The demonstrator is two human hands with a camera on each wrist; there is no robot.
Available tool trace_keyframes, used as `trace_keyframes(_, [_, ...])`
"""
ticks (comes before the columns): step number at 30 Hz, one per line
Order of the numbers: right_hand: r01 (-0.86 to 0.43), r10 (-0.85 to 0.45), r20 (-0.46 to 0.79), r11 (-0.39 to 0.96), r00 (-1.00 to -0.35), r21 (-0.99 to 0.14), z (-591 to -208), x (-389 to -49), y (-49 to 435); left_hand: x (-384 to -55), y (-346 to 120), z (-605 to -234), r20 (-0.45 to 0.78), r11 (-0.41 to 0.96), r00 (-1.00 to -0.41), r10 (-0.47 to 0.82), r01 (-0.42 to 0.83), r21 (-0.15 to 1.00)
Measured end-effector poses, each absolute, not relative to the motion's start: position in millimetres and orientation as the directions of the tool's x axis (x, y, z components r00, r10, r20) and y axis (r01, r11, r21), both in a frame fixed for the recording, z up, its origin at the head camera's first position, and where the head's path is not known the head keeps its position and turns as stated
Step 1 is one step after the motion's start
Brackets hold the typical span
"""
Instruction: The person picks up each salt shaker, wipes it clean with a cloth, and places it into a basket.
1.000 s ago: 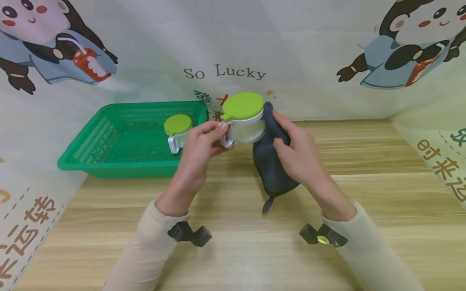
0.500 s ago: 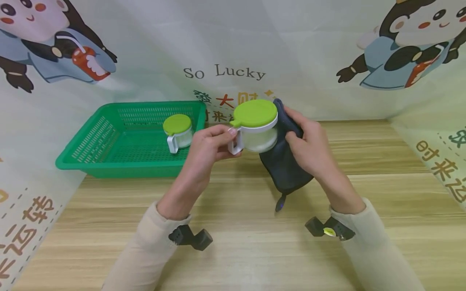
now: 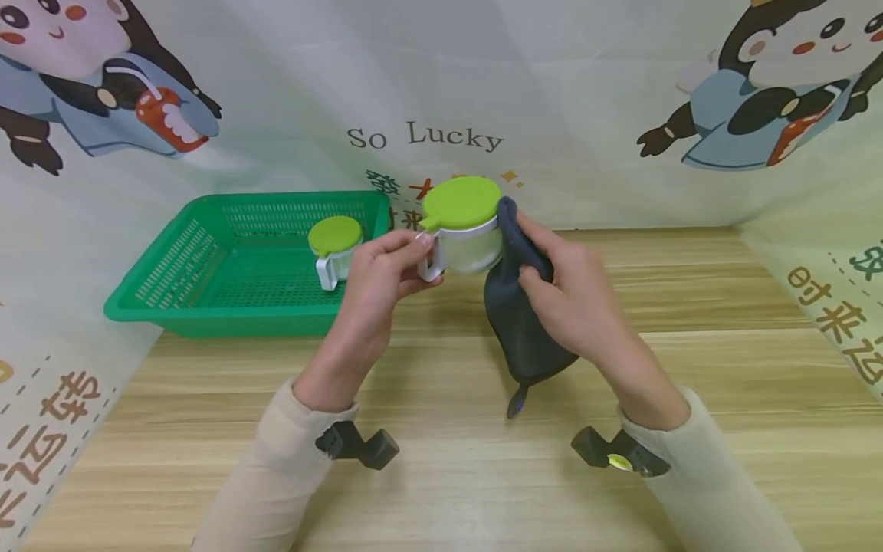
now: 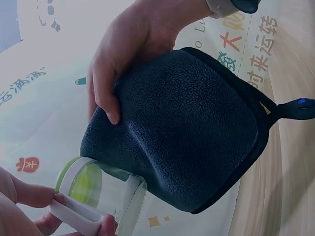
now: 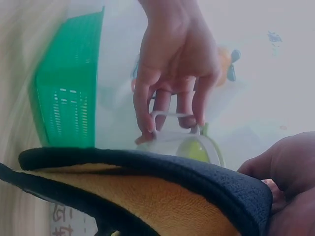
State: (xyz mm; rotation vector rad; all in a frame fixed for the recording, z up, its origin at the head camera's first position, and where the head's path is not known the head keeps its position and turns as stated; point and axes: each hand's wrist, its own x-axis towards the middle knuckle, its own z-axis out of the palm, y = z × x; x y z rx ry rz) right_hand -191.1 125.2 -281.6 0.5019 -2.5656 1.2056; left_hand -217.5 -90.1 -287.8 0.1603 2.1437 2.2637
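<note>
A clear jar (image 3: 469, 249) with a green lid (image 3: 461, 202) and a white handle is held above the table. My left hand (image 3: 375, 295) pinches that handle (image 4: 81, 216) between thumb and fingers. On the jar's right side lies a dark grey cleaning cloth (image 3: 524, 314), gripped near its top by my right hand (image 3: 572, 295). The cloth's plush face (image 4: 182, 128) and hanging loop (image 4: 298, 109) show in the left wrist view. From the right wrist, its tan inner side (image 5: 147, 196) is visible, and the cloth hides part of the jar.
A green plastic basket (image 3: 228, 313) stands at the back left of the wooden table (image 3: 455, 475). Inside it, at the right end, is a second lidded jar (image 3: 336, 238), partly behind my left hand. A printed curtain (image 3: 572, 92) hangs behind and at both sides.
The jar and both hands shifted right and slightly down half a second ago, then came back left and up. The cloth has stayed against the jar's side.
</note>
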Motion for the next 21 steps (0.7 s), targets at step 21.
trace_keyframes(21, [-0.361,-0.261,0.275,0.383,-0.925,-0.85,-276,-217,168,-213,-96,-282,0.092,0.037,-0.96,0.263,0.105,0.994])
